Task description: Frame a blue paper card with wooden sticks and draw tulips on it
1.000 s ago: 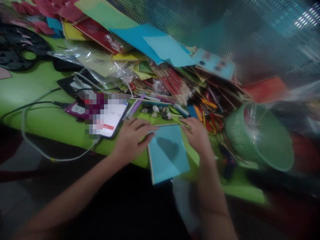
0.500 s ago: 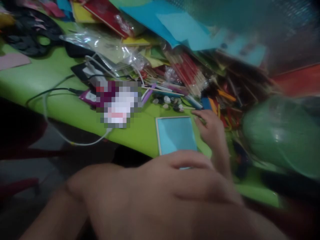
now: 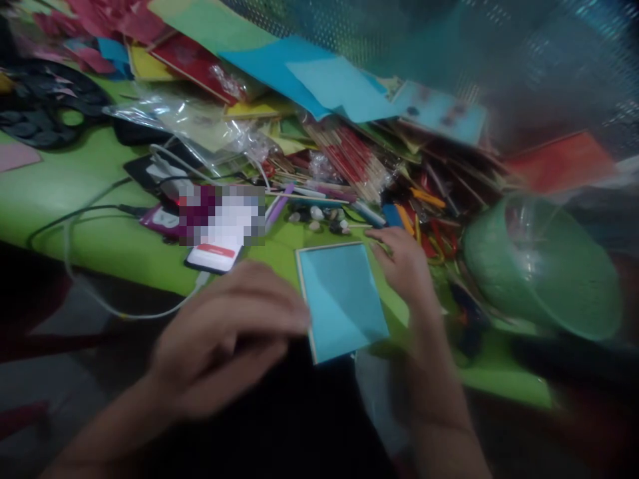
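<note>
L hand [image 3: 229, 332], fingers loose, empty, is being held just left of card [image 3: 342, 299]; R hand [image 3: 405, 266], fingers slack, nothing gripped, is being rested at its far-right corner. Card is overhanging table [image 3: 74, 179] near edge.

You see a light blue card [image 3: 342, 299] with a pale edge. Your table [image 3: 60, 179] is lime green, the bowl [image 3: 564, 293] mint green.

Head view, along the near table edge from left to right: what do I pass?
White cable loop → phone → blue framed panel → right hand → green bowl. The left hand overlaps the phone, so it is left out.
</note>
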Demonstrator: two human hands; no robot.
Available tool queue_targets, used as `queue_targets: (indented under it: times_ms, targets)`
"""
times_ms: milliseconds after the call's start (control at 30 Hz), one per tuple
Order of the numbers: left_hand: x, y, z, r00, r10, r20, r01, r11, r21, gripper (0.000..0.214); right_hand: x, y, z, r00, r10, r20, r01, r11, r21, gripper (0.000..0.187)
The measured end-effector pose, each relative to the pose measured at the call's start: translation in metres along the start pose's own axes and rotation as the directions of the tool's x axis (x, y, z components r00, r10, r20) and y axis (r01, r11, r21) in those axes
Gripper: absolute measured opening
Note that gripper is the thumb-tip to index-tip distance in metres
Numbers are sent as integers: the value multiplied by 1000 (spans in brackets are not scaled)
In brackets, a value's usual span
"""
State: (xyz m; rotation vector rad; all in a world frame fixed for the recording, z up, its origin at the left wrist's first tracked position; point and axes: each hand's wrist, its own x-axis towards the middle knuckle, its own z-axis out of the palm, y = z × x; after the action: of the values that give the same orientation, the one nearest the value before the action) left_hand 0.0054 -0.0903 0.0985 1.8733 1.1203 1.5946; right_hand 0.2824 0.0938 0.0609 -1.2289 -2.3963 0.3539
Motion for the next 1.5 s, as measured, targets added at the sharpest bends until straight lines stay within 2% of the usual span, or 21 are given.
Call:
queue_targets:
  times_ms: [33,67,167,233,333,467,667,867,1100,1267,1500]
  targets:
    - [15,-22,6,993,-28,116,14,992,125,25,0,0,0,1000,3,6,-3,1000,4,29]
    - [25,-43,12,985,-72,160,28,965,261,23,0,-1,0,1000,6,11,-6,1000,6,29]
    - [36,-92,30,956,-212,204,69,835,545,22,1,-2,-1,1000,17,21,-17,1000,16,29]
    - [31,-112,39,944,-266,196,85,767,635,26,2,-1,-1,999,28,20,-28,999,26,29]
    - [24,-126,45,943,-283,178,90,727,680,28,2,-1,-1,999,45,18,-45,999,26,29]
    - [24,-130,42,948,-268,171,74,708,702,28,2,-1,0,998,33,53,-33,999,3,28]
    - [14,-124,36,965,-220,142,56,704,708,29,1,-4,5,991,-14,133,18,999,-29,29]
    - [2,-119,32,959,-247,141,81,713,696,33,0,-7,12,980,-66,190,75,996,-42,30]
    - [5,-115,35,954,-262,142,86,698,711,35,0,-8,12,980,-67,187,78,996,-53,30]
    - [4,-114,35,952,-253,171,51,684,727,34,2,-10,14,971,-75,228,93,993,-66,32]
    - [5,-113,35,951,-274,142,89,683,725,34,1,-10,15,969,-78,236,100,992,-82,33]
